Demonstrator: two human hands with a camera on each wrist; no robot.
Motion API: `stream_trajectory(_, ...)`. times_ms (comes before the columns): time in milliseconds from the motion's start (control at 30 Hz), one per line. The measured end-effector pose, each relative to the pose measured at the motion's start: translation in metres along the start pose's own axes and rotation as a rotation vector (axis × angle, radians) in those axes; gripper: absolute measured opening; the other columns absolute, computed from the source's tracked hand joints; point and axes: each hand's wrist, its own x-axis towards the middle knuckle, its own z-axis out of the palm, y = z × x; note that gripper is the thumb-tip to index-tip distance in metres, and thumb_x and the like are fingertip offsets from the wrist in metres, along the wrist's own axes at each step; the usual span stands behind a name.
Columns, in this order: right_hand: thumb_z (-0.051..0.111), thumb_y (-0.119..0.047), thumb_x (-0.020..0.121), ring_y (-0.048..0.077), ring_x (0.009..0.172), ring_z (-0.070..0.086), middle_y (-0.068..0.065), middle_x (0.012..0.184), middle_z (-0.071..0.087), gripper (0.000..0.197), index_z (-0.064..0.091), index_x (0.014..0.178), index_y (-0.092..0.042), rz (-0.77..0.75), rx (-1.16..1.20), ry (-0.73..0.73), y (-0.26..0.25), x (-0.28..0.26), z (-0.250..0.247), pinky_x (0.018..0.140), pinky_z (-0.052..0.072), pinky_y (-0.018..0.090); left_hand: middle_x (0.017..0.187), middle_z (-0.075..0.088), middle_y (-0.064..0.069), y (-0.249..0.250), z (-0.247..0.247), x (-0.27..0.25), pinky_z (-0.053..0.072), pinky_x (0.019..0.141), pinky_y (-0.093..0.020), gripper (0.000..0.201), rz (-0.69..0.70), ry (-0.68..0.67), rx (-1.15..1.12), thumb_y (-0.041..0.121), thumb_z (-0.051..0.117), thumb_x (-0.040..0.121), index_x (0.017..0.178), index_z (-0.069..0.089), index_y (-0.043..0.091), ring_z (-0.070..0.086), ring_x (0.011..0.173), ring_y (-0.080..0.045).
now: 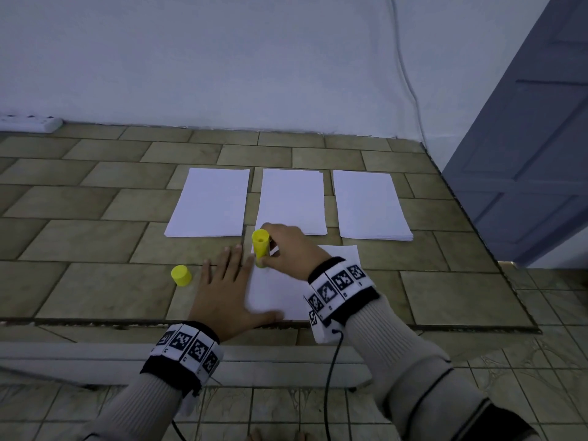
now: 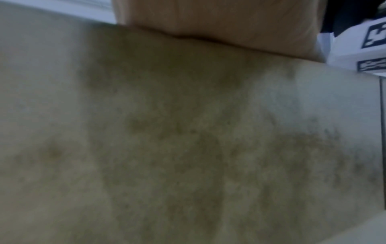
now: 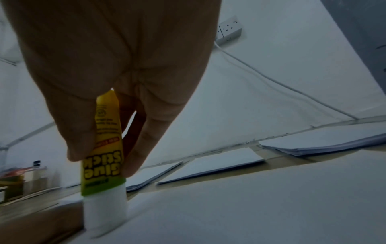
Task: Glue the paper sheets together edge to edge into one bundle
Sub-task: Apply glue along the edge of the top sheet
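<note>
A: Gripping the glue stick point(image 1: 261, 248), right hand point(image 1: 288, 253), fingers and thumb wrapped round the yellow tube. Wrist view confirms: fingers point(image 3: 144, 145) curled on the label, glue stick point(image 3: 104, 165) upside down, white end pressed onto the paper.

B: Which paper?

A: Single sheet point(image 1: 286, 297) nearest the person, on the tiled floor point(image 1: 95, 237). Glue end sits at its far left corner, along the left edge.

B: Left hand?

A: Left hand point(image 1: 222, 291) flat, fingers straight and spread, palm down. Thumb and palm edge lie on the sheet's left side, the other fingers on the floor tiles. Holding nothing. Left wrist view is just blurred floor point(image 2: 188, 148) and a bit of skin, no use.

B: Cap?

A: Yellow cap point(image 1: 181, 275) standing on the floor, just left of the left hand, apart from it.

B: Other paper?

A: Three stacks in a row beyond the hands: left stack point(image 1: 210, 202), middle stack point(image 1: 291, 198), right stack point(image 1: 370, 205). Gaps between them, not touching. Right hand overlaps the near edge of the middle one in the head view; contact, cannot tell.

B: Background?

A: White wall point(image 1: 254, 58), power strip point(image 1: 28, 122) at far left along it, white cable point(image 1: 410, 90) down the wall, grey door point(image 1: 534, 138) at right. Tagged bands on both wrists, cables trailing from them.
</note>
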Motion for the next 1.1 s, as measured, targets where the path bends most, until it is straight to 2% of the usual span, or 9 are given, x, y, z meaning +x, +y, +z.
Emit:
stream_trajectory(100, 0.071, -0.012, 0.079, 0.033, 0.093, 0.059, 0.016, 0.101, 0.063, 0.028, 0.055, 0.100, -0.002, 0.077, -0.064, 0.040, 0.009, 0.018, -0.005, 0.083, 0.049, 0.045, 0.163, -0.002, -0.008, 0.000, 0.001, -0.001, 0.001, 0.117, -0.057, 0.139, 0.002, -0.001, 0.001, 0.105, 0.012, 0.049, 0.156, 0.010, 0.016, -0.004, 0.150, -0.026)
stream_trajectory(233, 0.071, -0.011, 0.079, 0.031, 0.092, 0.059, 0.014, 0.099, 0.064, 0.026, 0.055, 0.097, -0.002, 0.127, -0.043, 0.063, 0.011, 0.019, -0.011, 0.082, 0.050, 0.041, 0.163, -0.003, -0.007, 0.001, -0.001, -0.001, 0.000, 0.117, -0.056, 0.138, -0.006, -0.003, 0.009, 0.105, 0.007, 0.048, 0.156, 0.009, 0.018, -0.006, 0.150, -0.026)
stream_trajectory(333, 0.071, -0.013, 0.078, 0.024, 0.089, 0.060, 0.010, 0.095, 0.064, 0.023, 0.055, 0.093, -0.004, 0.144, 0.024, 0.073, 0.011, -0.005, -0.015, 0.078, 0.051, 0.036, 0.163, 0.001, -0.008, 0.000, 0.000, -0.001, 0.001, 0.117, -0.056, 0.133, -0.007, 0.011, 0.012, 0.102, 0.003, 0.053, 0.156, 0.012, 0.019, -0.002, 0.150, -0.026)
stream_trajectory(433, 0.072, -0.012, 0.077, 0.019, 0.087, 0.063, 0.006, 0.092, 0.066, 0.019, 0.058, 0.089, -0.007, 0.133, 0.146, 0.042, 0.014, -0.039, -0.019, 0.080, 0.054, 0.037, 0.163, 0.006, -0.008, 0.000, 0.002, -0.001, 0.003, 0.117, -0.056, 0.128, -0.001, 0.046, -0.016, 0.101, 0.004, 0.059, 0.155, 0.018, 0.018, 0.003, 0.150, -0.027)
stream_trajectory(567, 0.072, -0.014, 0.077, 0.015, 0.087, 0.065, 0.002, 0.093, 0.067, 0.018, 0.062, 0.090, -0.010, 0.118, 0.212, 0.038, 0.017, -0.080, -0.022, 0.079, 0.056, 0.037, 0.163, 0.002, -0.007, 0.000, 0.001, -0.001, 0.000, 0.119, -0.055, 0.130, -0.001, 0.041, -0.004, 0.102, 0.003, 0.056, 0.156, 0.014, 0.019, -0.002, 0.150, -0.026)
stream_trajectory(700, 0.073, -0.014, 0.078, 0.014, 0.084, 0.063, 0.002, 0.094, 0.065, 0.017, 0.062, 0.091, -0.011, 0.066, 0.224, 0.034, 0.021, -0.100, -0.017, 0.075, 0.058, 0.033, 0.163, 0.003, -0.008, 0.000, 0.001, -0.001, 0.003, 0.119, -0.055, 0.131, -0.006, 0.040, 0.004, 0.102, 0.004, 0.056, 0.156, 0.015, 0.018, -0.001, 0.150, -0.026)
stream_trajectory(867, 0.070, -0.014, 0.080, 0.013, 0.084, 0.062, 0.003, 0.095, 0.063, 0.013, 0.060, 0.089, -0.015, 0.026, 0.202, 0.044, 0.025, -0.094, -0.015, 0.074, 0.058, 0.034, 0.163, 0.005, -0.009, 0.000, 0.003, 0.000, 0.005, 0.119, -0.057, 0.131, -0.004, 0.035, 0.010, 0.103, 0.005, 0.056, 0.155, 0.017, 0.017, 0.001, 0.150, -0.027)
stream_trajectory(1033, 0.070, -0.009, 0.080, 0.016, 0.087, 0.064, 0.007, 0.095, 0.065, 0.015, 0.060, 0.091, -0.007, 0.098, 0.175, 0.078, 0.031, -0.067, -0.027, 0.078, 0.057, 0.035, 0.163, -0.002, -0.007, 0.002, -0.001, -0.001, -0.001, 0.119, -0.055, 0.134, -0.016, 0.003, 0.014, 0.103, 0.001, 0.052, 0.156, 0.010, 0.019, -0.006, 0.150, -0.025)
stream_trajectory(1100, 0.072, -0.006, 0.078, 0.020, 0.087, 0.064, 0.009, 0.092, 0.066, 0.017, 0.058, 0.089, -0.004, 0.112, 0.154, 0.097, 0.038, -0.053, -0.033, 0.079, 0.056, 0.039, 0.163, -0.006, -0.006, 0.002, -0.002, -0.001, -0.004, 0.119, -0.054, 0.135, -0.024, -0.005, 0.009, 0.103, 0.000, 0.051, 0.156, 0.007, 0.020, -0.009, 0.150, -0.024)
